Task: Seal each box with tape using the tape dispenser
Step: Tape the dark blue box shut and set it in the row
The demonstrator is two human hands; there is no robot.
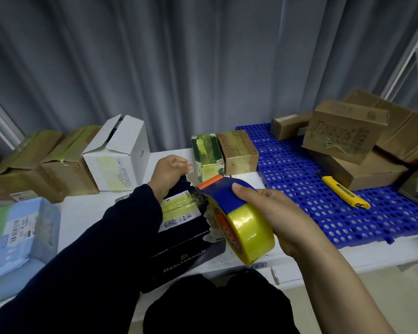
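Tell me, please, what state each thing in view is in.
Dark box: closed, tape across its label.
Tape dispenser: against the dark box's top, tape drawn out.
Left hand: grips the dark box's far edge.
Right hand: grips the tape dispenser.
White box: flaps open.
Green box: taped shut.
Utility knife: lying on the blue mat.

Dim, cool, even light; shadows soft. Glare on tape roll (247,227). Wide-angle bending at edges; left-edge boxes (22,232) smeared, centre sharp, curtain (179,56) murky.

Blue-orange tape dispenser (229,203) with yellow roll (251,230) touches dark box (179,259) top.
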